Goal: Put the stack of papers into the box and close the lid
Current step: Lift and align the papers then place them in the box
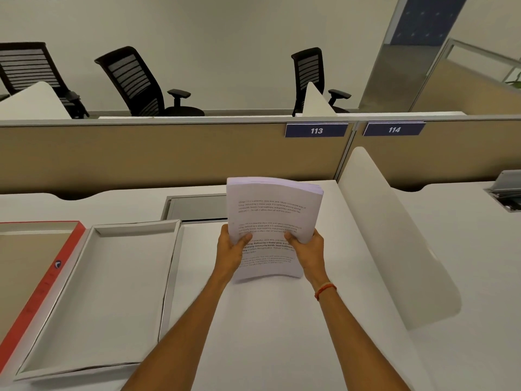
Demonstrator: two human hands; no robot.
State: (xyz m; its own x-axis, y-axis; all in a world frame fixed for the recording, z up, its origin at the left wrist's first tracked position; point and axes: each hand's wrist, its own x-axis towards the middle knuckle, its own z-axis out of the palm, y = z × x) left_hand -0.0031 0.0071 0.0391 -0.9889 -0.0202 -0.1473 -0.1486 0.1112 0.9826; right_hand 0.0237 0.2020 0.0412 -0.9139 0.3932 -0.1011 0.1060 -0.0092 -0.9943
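A thick stack of printed papers (272,213) is held upright above the white desk, slightly curved, its lower edge near the desk surface. My left hand (229,249) grips its left edge with the thumb on the front page. My right hand (307,248) grips the right edge the same way. To the left lies the open white box (93,359), shallow and with nothing inside. Its lid (66,258), red on the outside with a brown inner face, lies open flat at the far left.
A curved white divider (394,235) stands to the right of the papers. A grey cable hatch (194,207) is set in the desk behind them. A tan partition (169,153) with plates 113 and 114 closes the back; black office chairs stand beyond it.
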